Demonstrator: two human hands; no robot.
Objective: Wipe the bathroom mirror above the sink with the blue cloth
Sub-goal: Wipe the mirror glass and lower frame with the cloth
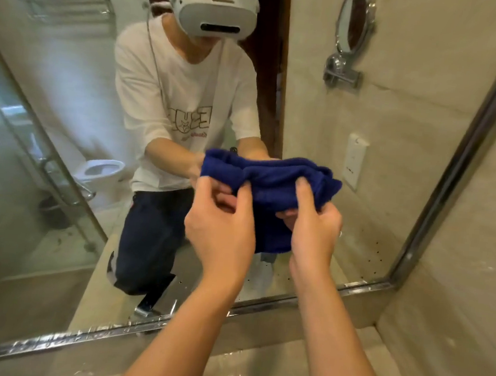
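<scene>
Both hands pinching blue cloth (274,187), between them

The cloth (274,184) is thick dark-blue terry, matt and nubbly, bunched into soft folds where both hands (222,230) pinch it. The mirror (348,154) is smooth glossy glass, speckled with small dark spots near its lower right corner, and its frame (452,163) is polished silvery metal, bright but streaked and dull in patches along the bottom edge. The wall (473,267) looks like pale, smooth stone or tile with a faint sheen, and the worktop (255,368) is a similar pale stone, glossy and wet-looking.
</scene>
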